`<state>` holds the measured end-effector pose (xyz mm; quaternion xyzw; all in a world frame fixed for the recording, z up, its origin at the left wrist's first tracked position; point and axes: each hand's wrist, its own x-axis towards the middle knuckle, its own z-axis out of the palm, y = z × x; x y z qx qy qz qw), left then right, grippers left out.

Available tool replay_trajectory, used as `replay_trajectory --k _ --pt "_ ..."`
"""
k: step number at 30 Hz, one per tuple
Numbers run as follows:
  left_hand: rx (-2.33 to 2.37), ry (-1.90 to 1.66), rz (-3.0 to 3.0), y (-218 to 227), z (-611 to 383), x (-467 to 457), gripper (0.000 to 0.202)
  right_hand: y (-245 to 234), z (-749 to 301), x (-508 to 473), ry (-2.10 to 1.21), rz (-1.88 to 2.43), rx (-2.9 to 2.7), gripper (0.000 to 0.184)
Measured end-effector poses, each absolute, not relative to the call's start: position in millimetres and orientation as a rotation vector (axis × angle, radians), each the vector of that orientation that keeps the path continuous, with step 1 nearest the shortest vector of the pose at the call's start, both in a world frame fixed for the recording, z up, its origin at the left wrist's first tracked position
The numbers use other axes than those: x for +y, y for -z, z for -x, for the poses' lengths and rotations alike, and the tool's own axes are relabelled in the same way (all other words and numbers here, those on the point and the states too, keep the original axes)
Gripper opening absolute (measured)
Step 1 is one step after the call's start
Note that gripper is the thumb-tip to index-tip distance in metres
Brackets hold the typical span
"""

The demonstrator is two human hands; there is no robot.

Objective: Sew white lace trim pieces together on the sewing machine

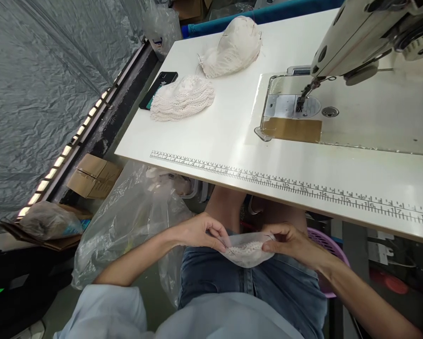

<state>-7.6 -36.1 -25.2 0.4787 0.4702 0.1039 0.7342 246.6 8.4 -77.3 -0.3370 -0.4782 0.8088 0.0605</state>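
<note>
Above my lap, a small sheer white fabric piece with lace [248, 252] is stretched between my two hands. My left hand [207, 233] pinches its left end between thumb and fingers. At the other end, my right hand [285, 240] grips the edge with the thumb on top. The lower rim of the fabric curves down toward my jeans. On the white table, a stack of white lace pieces [183, 99] lies partly over a black phone [158, 89]. Behind it rests a bundle of cream sheer fabric pieces [232, 47] with loose threads.
A sewing machine [353, 42] stands on the right of the white table [225, 122], whose front edge carries a printed ruler [289, 183]. Below are a clear plastic bag [126, 226], a cardboard box [94, 176] and a purple basket [328, 245].
</note>
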Motion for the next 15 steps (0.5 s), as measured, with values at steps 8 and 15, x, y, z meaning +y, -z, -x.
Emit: replay_trajectory --k 8,15 --pt "1.074 -0.224 -1.102 18.2 11.2 -36.4 0.028 81.4 -244.8 7.9 -2.447 0.978 -1.479 0.030" --pt "1.087 -0.212 -1.161 13.3 13.0 -36.3 0.027 77.4 -243.8 7.6 -2.442 0.955 -1.513 0.029"
